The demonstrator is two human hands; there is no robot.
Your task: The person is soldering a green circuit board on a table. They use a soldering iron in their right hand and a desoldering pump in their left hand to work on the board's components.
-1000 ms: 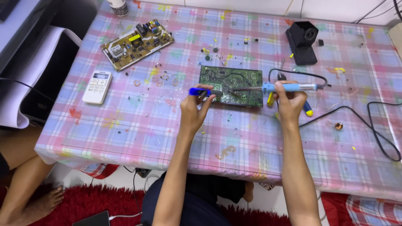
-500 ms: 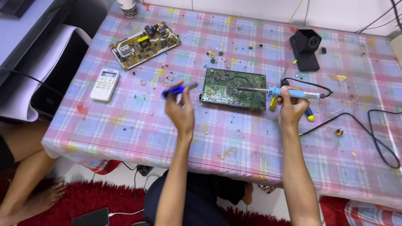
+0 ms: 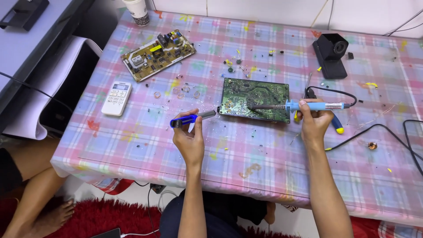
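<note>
Right hand grips blue soldering iron, tip resting on green circuit board lying solder-side up mid-table. Left hand clenched round blue desoldering pump, held just left of board. Looks mid-desoldering; pump nozzle likely needs bringing to the heated joint.

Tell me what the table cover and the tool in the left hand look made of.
Table cover: likely wipeable vinyl or oilcloth, since the pink plaid print looks smooth and drapes over the edge; paint-like stains sit on top. Tool in the left hand: glossy blue body, probably plastic, with a dull grey tip that could be metal.
</note>
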